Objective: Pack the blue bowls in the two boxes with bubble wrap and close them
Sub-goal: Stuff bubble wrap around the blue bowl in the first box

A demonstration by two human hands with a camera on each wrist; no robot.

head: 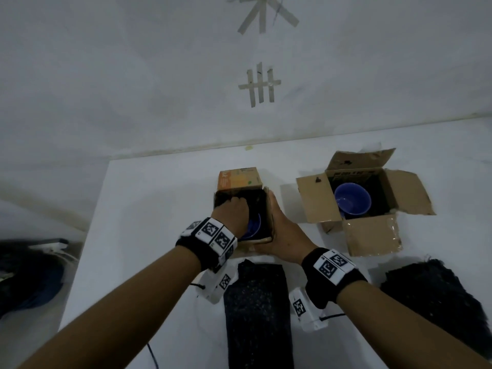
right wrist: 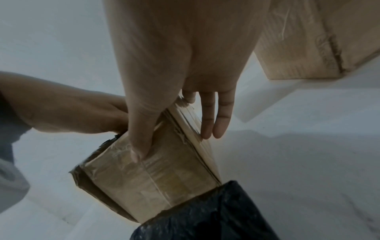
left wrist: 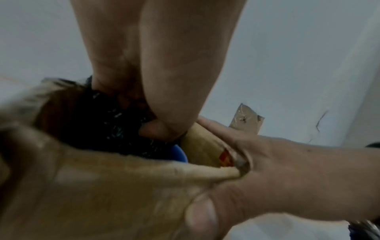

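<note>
A small cardboard box (head: pixel 237 179) with an orange printed flap stands mid-table. My left hand (head: pixel 235 209) is down inside it, fingers curled into black bubble wrap (left wrist: pixel 92 123) beside a blue bowl (head: pixel 253 227). The bowl's rim (left wrist: pixel 179 154) peeks out under the wrap. My right hand (head: pixel 282 230) clasps the box's right near corner, thumb (right wrist: pixel 139 146) on the front face (right wrist: pixel 160 178) and fingers (right wrist: pixel 213 116) along the side. A second, larger box (head: pixel 314 201) stands open to the right with a blue bowl (head: pixel 352 201) uncovered inside.
Two loose black bubble wrap sheets lie near me: one (head: pixel 258 310) under my wrists, one (head: pixel 431 296) at the right. The white table (head: pixel 149 209) meets a wall at the back. Its left edge drops to dark clutter (head: pixel 32 275).
</note>
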